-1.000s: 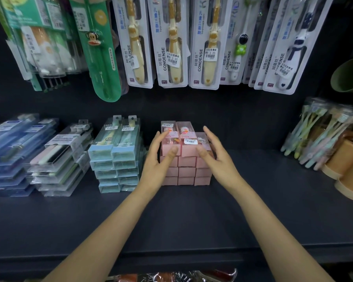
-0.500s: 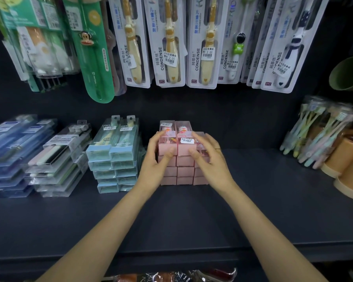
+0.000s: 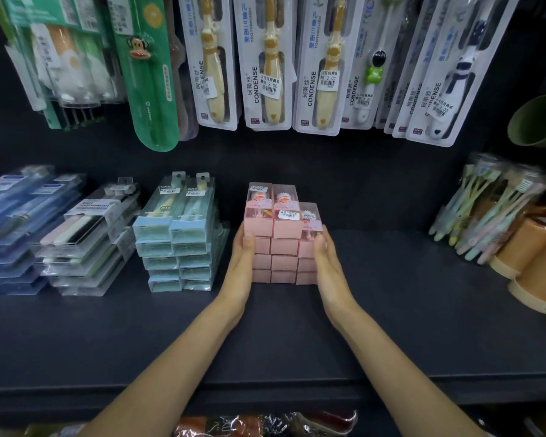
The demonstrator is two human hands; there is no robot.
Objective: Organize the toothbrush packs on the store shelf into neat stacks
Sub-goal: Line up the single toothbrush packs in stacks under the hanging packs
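Pink toothbrush packs (image 3: 283, 244) stand in three side-by-side stacks at the middle of the dark shelf (image 3: 391, 310); the right stack is one pack lower. My left hand (image 3: 243, 266) presses flat against the left side of the pink stacks, fingers straight. My right hand (image 3: 328, 266) presses the right side the same way. Left of them stand two stacks of pale green packs (image 3: 177, 241), a pile of clear packs (image 3: 85, 238) and a pile of blue packs (image 3: 13, 228).
Carded toothbrushes (image 3: 265, 64) hang on the back wall above the stacks. Clear tubs of pastel toothbrushes (image 3: 492, 209) and orange cups (image 3: 536, 263) stand at the right. A green cup (image 3: 539, 121) hangs at upper right. Wrapped goods (image 3: 265, 424) show below the shelf edge.
Both hands dropped from the tops of the pink stacks to their sides and now squeeze them together from left and right.
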